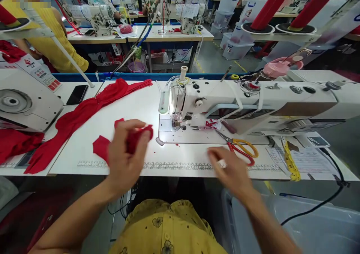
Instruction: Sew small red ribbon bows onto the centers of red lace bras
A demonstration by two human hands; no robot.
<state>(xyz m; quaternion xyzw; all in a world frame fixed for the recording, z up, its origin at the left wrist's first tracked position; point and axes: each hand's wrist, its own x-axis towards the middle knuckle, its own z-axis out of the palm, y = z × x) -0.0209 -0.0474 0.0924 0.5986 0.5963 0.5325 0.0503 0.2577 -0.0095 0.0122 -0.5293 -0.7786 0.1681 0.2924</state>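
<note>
My left hand (126, 156) is closed around a bunched piece of red fabric (137, 138), raised above the white sewing table. Loose parts of that cloth hang out to its left. My right hand (232, 173) hovers over the table's front edge with its fingers loosely curled and a gap beside the thumb; nothing shows in it. Just beyond it lie scissors (237, 147) with one orange and one red handle. The sewing machine (225, 96) stands behind, its needle area (176, 123) lit. Thread snips (201, 127) rest on its bed.
A long red fabric strip (81, 113) stretches across the table's left side, near a black phone (77, 94). At right lie a yellow measuring tape (291, 162) and papers (312, 162). A clear plastic bin (292, 220) sits below. A person in yellow (53, 33) works at left.
</note>
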